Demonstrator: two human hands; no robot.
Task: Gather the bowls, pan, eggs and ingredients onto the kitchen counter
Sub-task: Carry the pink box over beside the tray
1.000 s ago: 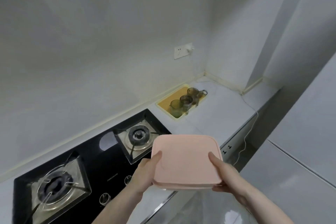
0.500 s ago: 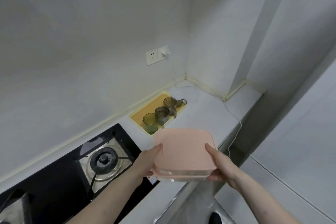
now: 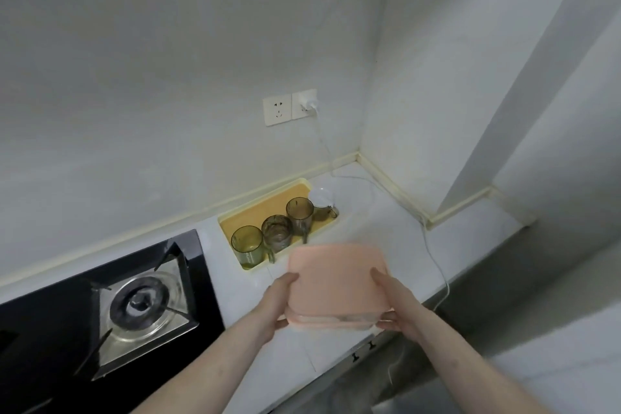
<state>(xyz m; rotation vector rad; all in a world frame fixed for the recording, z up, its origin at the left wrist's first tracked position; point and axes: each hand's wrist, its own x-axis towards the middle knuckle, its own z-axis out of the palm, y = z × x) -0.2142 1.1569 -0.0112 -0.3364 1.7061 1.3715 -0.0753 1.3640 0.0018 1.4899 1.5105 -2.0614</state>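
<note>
- Nearest: left hand [image 3: 279,302] and right hand [image 3: 395,304] clamped on opposite sides of a pink-lidded container [image 3: 336,282], thumbs over the lid, fingers curled under the base.
- Container held level just above the white counter [image 3: 379,232], near its front edge; whether the base touches the surface cannot be told.
- Square with rounded corners; matte pink lid seated flat, clear body showing as a thin band beneath the rim. Contents hidden.
- Progress, as a judgement: early. Probably one ingredient box about to be set down; no bowls, pan or eggs anywhere in view, so most of the gathering seems left.
- To the left, a black gas hob [image 3: 100,312] with one burner visible.
- Just beyond the container, a yellow tray [image 3: 255,208] against the wall holding three tinted glass mugs [image 3: 277,237] and a clear cup, all upright.
- Farthest: a wall socket [image 3: 290,107] with a white charger plugged in, its cable trailing across the counter and over the edge.
</note>
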